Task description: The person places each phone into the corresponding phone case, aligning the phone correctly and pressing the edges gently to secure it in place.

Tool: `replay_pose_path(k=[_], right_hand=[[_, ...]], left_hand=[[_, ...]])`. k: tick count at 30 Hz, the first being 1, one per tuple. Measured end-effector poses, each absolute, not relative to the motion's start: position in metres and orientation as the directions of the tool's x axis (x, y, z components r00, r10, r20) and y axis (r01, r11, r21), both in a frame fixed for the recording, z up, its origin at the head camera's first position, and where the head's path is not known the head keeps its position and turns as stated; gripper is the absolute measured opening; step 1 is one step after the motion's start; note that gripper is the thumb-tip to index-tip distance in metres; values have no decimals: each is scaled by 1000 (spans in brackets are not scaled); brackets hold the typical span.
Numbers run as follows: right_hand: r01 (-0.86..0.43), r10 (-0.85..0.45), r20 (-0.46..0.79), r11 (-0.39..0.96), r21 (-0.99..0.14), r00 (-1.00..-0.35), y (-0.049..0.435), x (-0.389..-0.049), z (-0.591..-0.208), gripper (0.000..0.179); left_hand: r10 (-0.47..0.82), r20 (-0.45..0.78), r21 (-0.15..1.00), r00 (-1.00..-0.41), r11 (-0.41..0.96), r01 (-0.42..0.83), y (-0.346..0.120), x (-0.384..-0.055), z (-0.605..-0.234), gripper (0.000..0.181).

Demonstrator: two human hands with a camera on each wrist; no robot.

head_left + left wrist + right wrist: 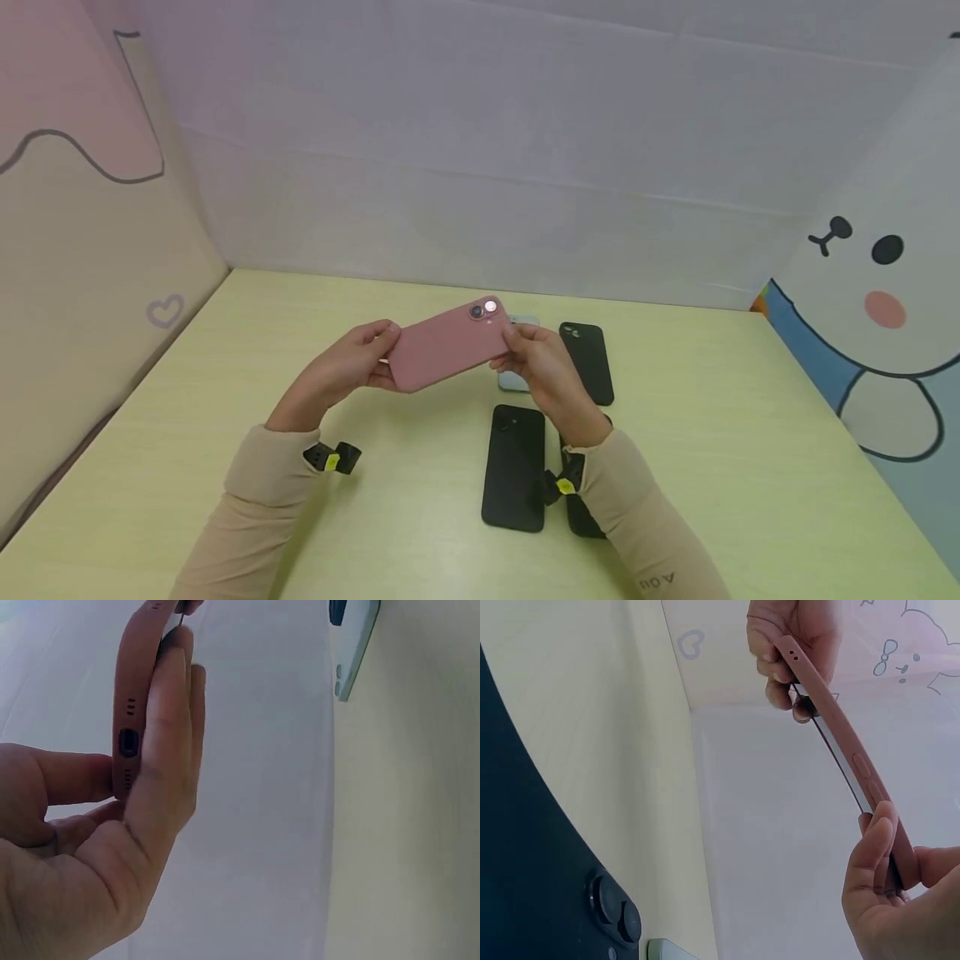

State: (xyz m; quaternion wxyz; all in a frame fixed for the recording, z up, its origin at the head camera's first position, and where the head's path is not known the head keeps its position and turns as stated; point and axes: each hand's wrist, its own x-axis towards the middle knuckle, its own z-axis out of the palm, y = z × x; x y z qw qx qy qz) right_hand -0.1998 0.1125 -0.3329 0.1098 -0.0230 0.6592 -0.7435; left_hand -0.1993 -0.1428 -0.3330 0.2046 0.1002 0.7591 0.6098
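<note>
Both hands hold a phone in a pink case (450,346) above the table, tilted with its back and camera rings facing up. My left hand (352,358) pinches the end with the charging port, thumb on the back and fingers underneath. At the camera end, my right hand (551,367) pinches between thumb and fingers. In the right wrist view the pink case (840,735) looks slightly bowed, with a thin dark edge (836,754) running along its underside. How far the phone sits inside the case is hard to tell.
Several phones lie on the pale table (750,433): a black phone (513,471) nearest, another dark one (581,517) partly under the right forearm, a dark phone (588,362) farther back, and a pale blue one (513,381) partly behind the right hand. A white partition (487,217) stands behind.
</note>
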Motion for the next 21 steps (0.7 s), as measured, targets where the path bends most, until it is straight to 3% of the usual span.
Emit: replay_pose_path(k=[8, 13, 16, 21], right_hand=[[175, -214, -150, -103, -979, -965, 115, -202, -330, 33], [212, -230, -184, -101, -972, -955, 112, -204, -330, 32], [222, -238, -194, -98, -970, -952, 110, -206, -331, 32], [229, -241, -201, -93, -969, -950, 108, -209, -332, 32]], left_hand=[[281, -139, 902, -950, 432, -4, -130, -190, -331, 35], [235, -17, 792, -972, 597, 130, -120, -183, -331, 37], [220, 40, 718, -975, 673, 181, -112, -177, -330, 44], [172, 13, 664, -985, 735, 137, -102, -169, -331, 68]])
